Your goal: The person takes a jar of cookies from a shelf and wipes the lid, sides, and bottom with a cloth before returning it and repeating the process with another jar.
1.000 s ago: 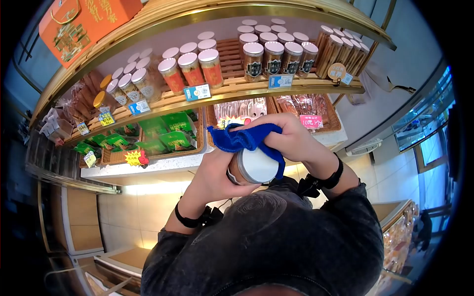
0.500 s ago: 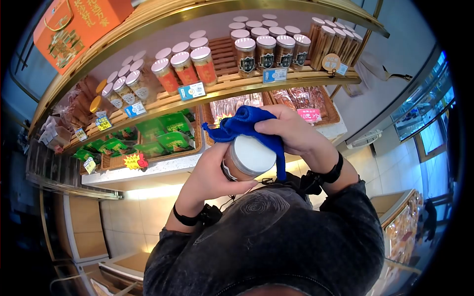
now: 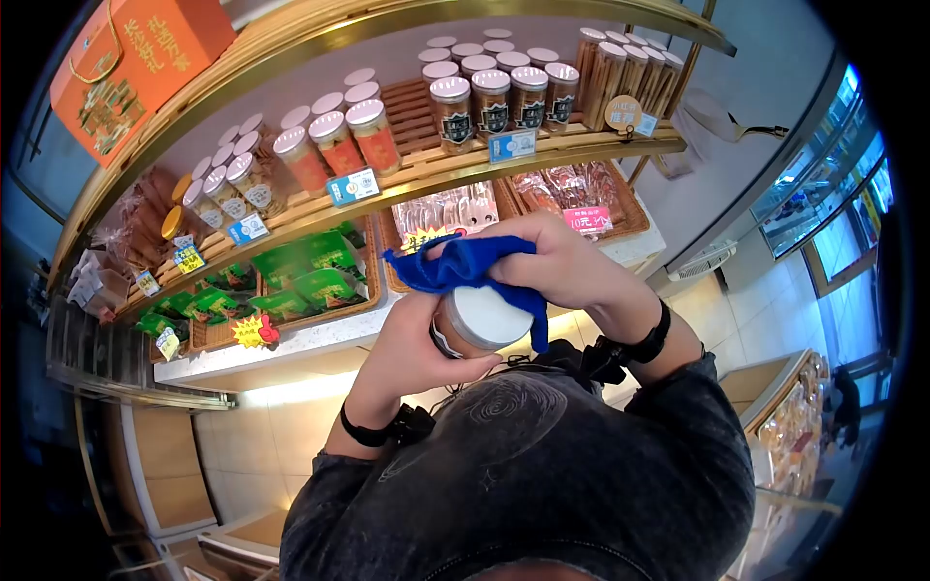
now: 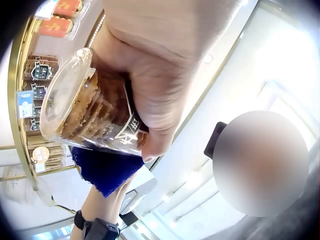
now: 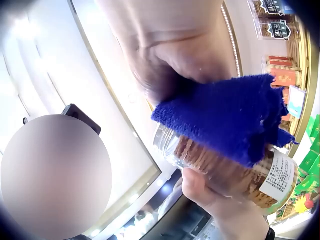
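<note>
My left hand (image 3: 402,344) grips a clear plastic jar (image 4: 92,112) with a white lid (image 3: 492,318), held in front of my chest. Brown stacked food pieces show through its wall, with a dark label on one side and a white printed sticker (image 5: 279,175) near one end. My right hand (image 3: 567,259) holds a blue cloth (image 3: 463,263) against the jar, on the side away from my body. The cloth drapes past the lid's edge, and in the right wrist view (image 5: 215,120) it covers the jar's upper side. Some right fingers are hidden by the cloth.
Ahead stands a wooden shelf (image 3: 417,169) with rows of lidded jars (image 3: 489,105) and price tags. Below it, wicker baskets (image 3: 373,281) hold green packets (image 3: 315,266) and wrapped snacks. An orange gift box (image 3: 140,73) sits at upper left, a display case (image 3: 790,416) at right.
The cloth was lifted and bunched half a second ago; now it lies lower and spreads along the jar's far side. The right hand shifted with it. The left hand keeps its grip.
</note>
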Available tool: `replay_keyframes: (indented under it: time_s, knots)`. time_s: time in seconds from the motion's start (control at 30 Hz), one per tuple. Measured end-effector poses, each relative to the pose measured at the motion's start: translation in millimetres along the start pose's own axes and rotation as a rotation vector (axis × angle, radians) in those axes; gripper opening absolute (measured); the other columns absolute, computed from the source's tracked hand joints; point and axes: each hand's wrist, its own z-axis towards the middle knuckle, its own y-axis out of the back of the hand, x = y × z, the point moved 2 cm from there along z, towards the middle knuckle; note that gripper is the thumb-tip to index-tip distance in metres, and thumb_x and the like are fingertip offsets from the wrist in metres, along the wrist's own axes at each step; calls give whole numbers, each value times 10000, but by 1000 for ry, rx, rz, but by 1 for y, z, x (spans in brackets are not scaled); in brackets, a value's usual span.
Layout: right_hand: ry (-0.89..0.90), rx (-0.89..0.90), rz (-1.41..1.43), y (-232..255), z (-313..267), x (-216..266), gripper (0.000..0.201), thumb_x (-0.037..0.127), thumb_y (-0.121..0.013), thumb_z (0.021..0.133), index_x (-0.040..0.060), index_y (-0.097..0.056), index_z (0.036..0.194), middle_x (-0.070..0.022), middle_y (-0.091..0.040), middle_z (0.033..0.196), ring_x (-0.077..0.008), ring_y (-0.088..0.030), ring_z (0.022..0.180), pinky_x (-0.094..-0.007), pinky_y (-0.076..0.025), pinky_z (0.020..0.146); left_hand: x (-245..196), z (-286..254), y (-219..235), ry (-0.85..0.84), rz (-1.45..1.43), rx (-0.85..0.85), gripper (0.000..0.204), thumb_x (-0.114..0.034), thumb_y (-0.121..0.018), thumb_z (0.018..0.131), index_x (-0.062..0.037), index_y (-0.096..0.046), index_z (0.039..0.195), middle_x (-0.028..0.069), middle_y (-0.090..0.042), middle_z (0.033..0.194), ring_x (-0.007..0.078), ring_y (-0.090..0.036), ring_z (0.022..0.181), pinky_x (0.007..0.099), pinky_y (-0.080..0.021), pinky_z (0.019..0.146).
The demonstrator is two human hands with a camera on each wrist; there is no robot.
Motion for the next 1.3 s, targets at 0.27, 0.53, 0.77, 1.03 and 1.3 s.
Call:
replay_keyframes:
  time_s: [0.27,0.53,0.77,1.03,1.3]
  knots:
    - [435,203,-349,-15,-18,5,623,196,-632,769,21,-402,1321,-175,-417,1343,-322,-413,1252,-391,-324,1030,10,-9,1,28,-366,36,794,-237,-864,564,9,-477,1212,95,-569,1160,176,-555,1070,326,-429,932]
    - [582,178,-743,-35,-20,27,665,308,-777,680,39,-465,1202,-200,-457,1204,-412,-463,1116,-439,-404,937,-4,-13,3,100,-282,207,833,-258,-858,563,-71,-468,1276,100,-497,1253,250,-482,1187,363,-407,963]
    - [308,-141,-716,-35,0,5,283,147,-600,817,2,-525,1048,-159,-510,1002,-320,-509,947,-366,-414,839,-1,2,-7,-26,446,-15,519,-252,-762,616,-49,-553,1047,116,-622,865,320,-626,735,379,-503,637]
    - [-171,-408,641,4,17,-36,429,463,-487,899,57,-598,984,-57,-613,863,-147,-591,819,-282,-469,742,22,11,-16,-23,-190,-135,824,-274,-814,634,38,-389,1267,157,-558,1143,239,-585,1018,352,-492,845]
    - [34,-261,1175,-9,-14,-98,786,651,-266,890,61,-301,1408,-158,-438,1354,-319,-466,1201,-442,-350,1034,63,61,-38,-133,-702,-481,790,-368,-713,779,-14,-283,1338,143,-519,1172,221,-546,1054,351,-468,894]
